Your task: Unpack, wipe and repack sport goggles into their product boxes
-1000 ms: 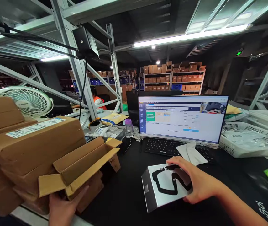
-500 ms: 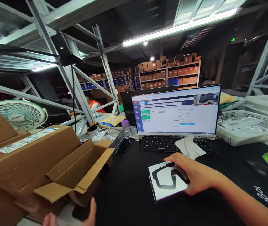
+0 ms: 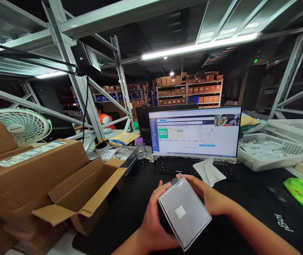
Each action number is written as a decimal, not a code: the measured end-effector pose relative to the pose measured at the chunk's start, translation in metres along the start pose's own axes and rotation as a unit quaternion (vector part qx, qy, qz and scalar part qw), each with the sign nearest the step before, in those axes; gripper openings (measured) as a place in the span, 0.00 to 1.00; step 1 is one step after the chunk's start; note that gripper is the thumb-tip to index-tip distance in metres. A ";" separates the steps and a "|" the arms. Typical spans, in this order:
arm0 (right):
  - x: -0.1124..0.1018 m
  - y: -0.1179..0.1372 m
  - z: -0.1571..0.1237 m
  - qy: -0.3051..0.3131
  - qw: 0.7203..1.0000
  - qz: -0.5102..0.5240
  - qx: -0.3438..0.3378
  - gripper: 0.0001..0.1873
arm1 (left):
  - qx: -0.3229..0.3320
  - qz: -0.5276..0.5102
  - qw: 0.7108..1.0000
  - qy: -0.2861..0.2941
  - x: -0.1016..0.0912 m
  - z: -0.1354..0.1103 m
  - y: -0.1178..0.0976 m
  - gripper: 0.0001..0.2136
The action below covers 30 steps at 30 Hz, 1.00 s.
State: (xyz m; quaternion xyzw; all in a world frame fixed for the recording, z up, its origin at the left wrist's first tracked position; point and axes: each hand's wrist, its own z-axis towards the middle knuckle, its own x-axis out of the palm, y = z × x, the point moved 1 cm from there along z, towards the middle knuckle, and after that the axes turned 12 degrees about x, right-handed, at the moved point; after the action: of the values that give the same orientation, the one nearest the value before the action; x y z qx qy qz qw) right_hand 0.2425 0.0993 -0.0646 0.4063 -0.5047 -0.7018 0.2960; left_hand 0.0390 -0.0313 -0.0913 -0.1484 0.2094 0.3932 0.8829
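A small product box (image 3: 194, 221) is held up over the black desk mat, tilted, with a plain grey face and a pale square at its middle turned toward me. My left hand (image 3: 153, 221) wraps its left side, the thumb low along the edge. On the far right side, my right hand (image 3: 207, 194) grips it, with some fingers hidden behind the box. Behind the hands lie a white crumpled sheet (image 3: 209, 171) and a black keyboard (image 3: 175, 165). To the left stands an open cardboard carton (image 3: 74, 191), its flaps spread.
Closed cartons (image 3: 39, 173) are stacked at the left beside a fan (image 3: 18, 124). A monitor (image 3: 194, 134) stands behind the keyboard. At the right are a white basket (image 3: 273, 156) and a green packet (image 3: 302, 194). A bottle (image 3: 140, 147) stands left of the monitor. A person in an orange vest (image 3: 106, 119) sits farther back.
My left hand has come from beside the open carton to the product box and taken hold of it. The box has been lifted and turned, so its printed face no longer shows.
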 end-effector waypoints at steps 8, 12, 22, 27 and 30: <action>-0.008 0.002 0.001 -0.026 0.953 0.154 0.258 0.44 | 0.261 0.206 0.942 -0.039 0.017 -0.002 0.016 0.16; 0.005 -0.005 0.006 -0.065 0.967 0.071 0.237 0.45 | 0.297 0.216 0.930 -0.014 0.033 -0.018 0.009 0.12; -0.020 0.004 0.001 -0.011 0.974 -0.225 -0.006 0.54 | -0.060 0.114 0.984 0.123 -0.019 -0.024 0.050 0.48; -0.016 -0.015 -0.003 0.034 0.968 -0.246 0.015 0.54 | -0.204 -0.170 0.927 0.263 -0.024 -0.040 0.084 0.58; -0.027 -0.030 -0.023 0.007 0.978 -0.181 0.102 0.59 | -0.233 -0.212 0.909 0.272 -0.018 -0.052 0.092 0.54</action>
State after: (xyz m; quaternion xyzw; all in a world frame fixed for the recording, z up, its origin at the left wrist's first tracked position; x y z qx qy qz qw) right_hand 0.2756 0.1202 -0.0899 0.5242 -0.4898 -0.6854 0.1248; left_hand -0.0541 -0.0054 -0.1365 -0.4921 0.3070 0.1794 0.7946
